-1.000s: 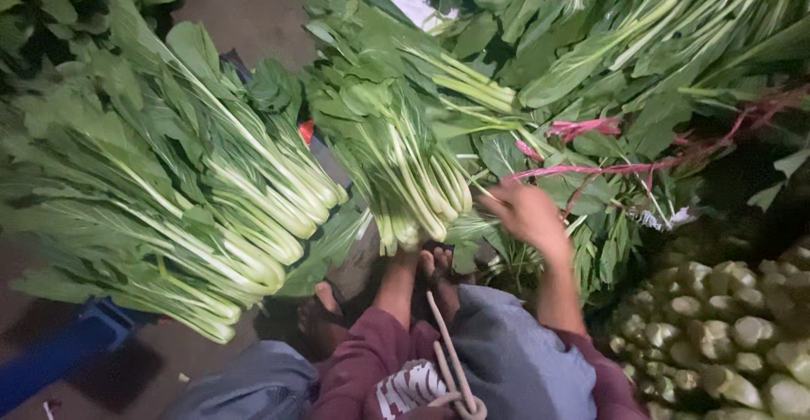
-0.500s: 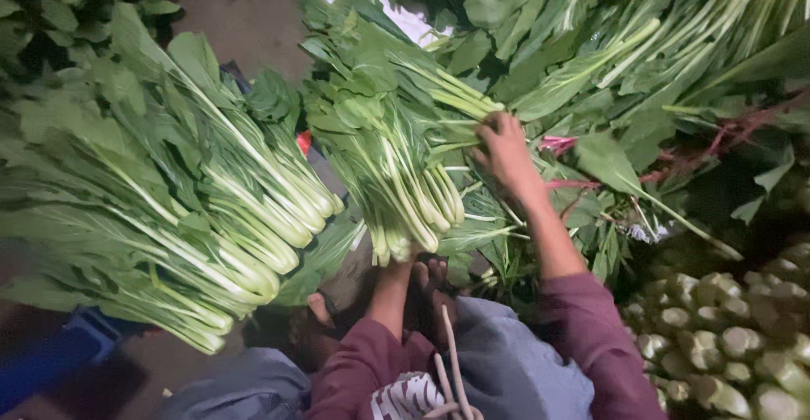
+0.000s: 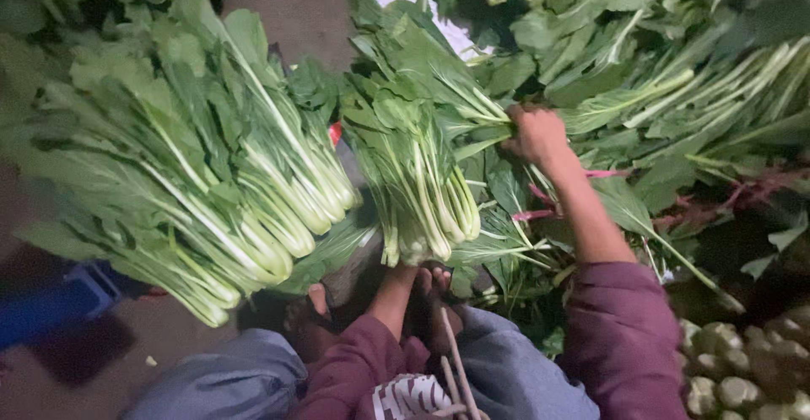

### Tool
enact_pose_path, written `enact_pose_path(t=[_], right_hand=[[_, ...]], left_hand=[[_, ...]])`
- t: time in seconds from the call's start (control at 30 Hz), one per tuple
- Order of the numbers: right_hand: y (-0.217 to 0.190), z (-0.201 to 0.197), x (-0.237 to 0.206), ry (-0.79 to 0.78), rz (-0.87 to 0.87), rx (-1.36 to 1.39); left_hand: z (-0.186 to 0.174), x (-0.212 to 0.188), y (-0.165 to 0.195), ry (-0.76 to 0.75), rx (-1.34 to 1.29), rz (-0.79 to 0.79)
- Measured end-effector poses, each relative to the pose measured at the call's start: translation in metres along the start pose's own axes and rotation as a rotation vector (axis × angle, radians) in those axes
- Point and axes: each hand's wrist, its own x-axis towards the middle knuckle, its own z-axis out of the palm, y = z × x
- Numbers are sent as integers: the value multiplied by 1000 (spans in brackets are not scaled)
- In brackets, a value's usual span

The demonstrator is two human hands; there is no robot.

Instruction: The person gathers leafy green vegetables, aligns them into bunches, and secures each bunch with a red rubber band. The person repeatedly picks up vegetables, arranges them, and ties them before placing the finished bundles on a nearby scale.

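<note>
Right hand (image 3: 537, 133) closes around pale, smooth stalks at the upper edge of a bunch of leafy greens (image 3: 415, 167), whose white ribbed stems fan downward to cut ends. The left hand is hidden beneath that bunch; only its forearm (image 3: 392, 298) shows, so its grip cannot be judged. To the left lies a larger bundle of greens (image 3: 194, 175) with broad crinkled leaves. Knobbly pale-green vegetables (image 3: 742, 361) sit lower right.
</note>
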Motion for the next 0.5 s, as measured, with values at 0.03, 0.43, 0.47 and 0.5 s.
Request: enact_pose_path(t=[0.03, 0.43, 0.47, 0.5], right_hand=[[-3, -17, 1, -88, 33, -14], [20, -285, -22, -613, 378, 165], [21, -299, -34, -531, 323, 223], [19, -307, -46, -455, 270, 280]], left_hand=[[0, 0, -1, -1, -2, 2], [-12, -1, -16, -28, -104, -10], [-13, 1, -16, -38, -108, -7], [-12, 4, -16, -44, -112, -7]])
